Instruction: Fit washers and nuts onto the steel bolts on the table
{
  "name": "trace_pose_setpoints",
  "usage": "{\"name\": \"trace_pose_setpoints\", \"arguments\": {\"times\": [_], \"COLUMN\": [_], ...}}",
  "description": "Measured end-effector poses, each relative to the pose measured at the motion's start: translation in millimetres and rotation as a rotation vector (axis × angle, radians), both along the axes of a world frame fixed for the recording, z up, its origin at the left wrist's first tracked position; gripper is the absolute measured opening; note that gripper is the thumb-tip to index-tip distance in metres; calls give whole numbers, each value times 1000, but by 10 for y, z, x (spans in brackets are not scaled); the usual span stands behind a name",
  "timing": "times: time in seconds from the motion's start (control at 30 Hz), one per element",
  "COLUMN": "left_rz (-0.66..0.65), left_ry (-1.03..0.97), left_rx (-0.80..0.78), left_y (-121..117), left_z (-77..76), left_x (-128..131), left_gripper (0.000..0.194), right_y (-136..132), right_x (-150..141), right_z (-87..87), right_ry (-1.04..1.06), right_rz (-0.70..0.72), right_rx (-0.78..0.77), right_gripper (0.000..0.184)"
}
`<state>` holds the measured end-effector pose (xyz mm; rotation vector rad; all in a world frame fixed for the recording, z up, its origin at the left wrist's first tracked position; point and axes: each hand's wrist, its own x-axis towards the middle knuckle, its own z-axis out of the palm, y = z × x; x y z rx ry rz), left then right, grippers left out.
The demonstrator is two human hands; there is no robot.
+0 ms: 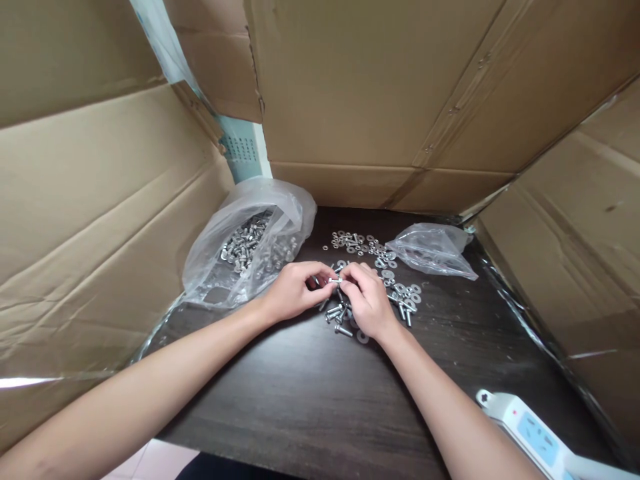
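A: What do you see at the far left?
B: There is a cardboard panel (100,220), and to the right of it a clear plastic bag (295,193) stands open on the dark table (300,387). In it lies a heap of metal bolts (245,241).
A: And the left hand (295,290)?
B: It is just right of the bag, and its thumb and fingertips pinch the left end of a single bolt (335,281).
A: Where is this bolt exactly?
B: Between the two hands, lying almost level. The right hand (367,300) grasps its other end with thumb and forefinger – whether a nut is on it, it is too small to tell.
A: What lies around?
B: Loose bolts (343,330) under the hands, then flat washers (415,289) to the right of them.
A: Further right?
B: A smaller plastic bag (433,250), lying near the washers, and at the lower right corner a white power strip (515,415) – the right forearm partly covers it.
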<state>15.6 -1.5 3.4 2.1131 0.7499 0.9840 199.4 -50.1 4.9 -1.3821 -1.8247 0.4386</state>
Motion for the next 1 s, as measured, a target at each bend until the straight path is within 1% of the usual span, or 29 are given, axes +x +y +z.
{"name": "trace_pose_setpoints", "arguments": {"times": [0.2, 0.3, 0.37, 0.43, 0.53, 0.7, 0.93, 1.0], "left_rz": [0, 4, 13, 19, 19, 13, 10, 16], "left_ry": [21, 13, 7, 3, 9, 30, 22, 13], "left_rx": [29, 26, 19, 16, 21, 50, 56, 48], "left_y": [-1, 8, 15, 21, 24, 17, 14, 17], "left_z": [-11, -24, -31, -35, -37, -37, -33, -34], "left_x": [0, 1, -2, -5, -10, -12, -12, -8], "left_gripper": [11, 11, 11, 11, 10, 9, 10, 10], "right_y": [8, 1, -3, -3, 3, 14, 8, 4], "right_x": [1, -4, -5, -3, 1, 5, -1, -5], "right_z": [-6, -5, -7, -11, -20, -36, -31, -23], "right_ry": [-31, -54, -43, -16, 0, -12, -38, -28], "right_rz": [14, -2, -23, -32, -11, 16, 12, 3], "right_rx": [-38, -35, -29, -23, -15, -19, -23, -22], "right_gripper": [26, 30, 27, 20, 15, 19, 28, 28]}}
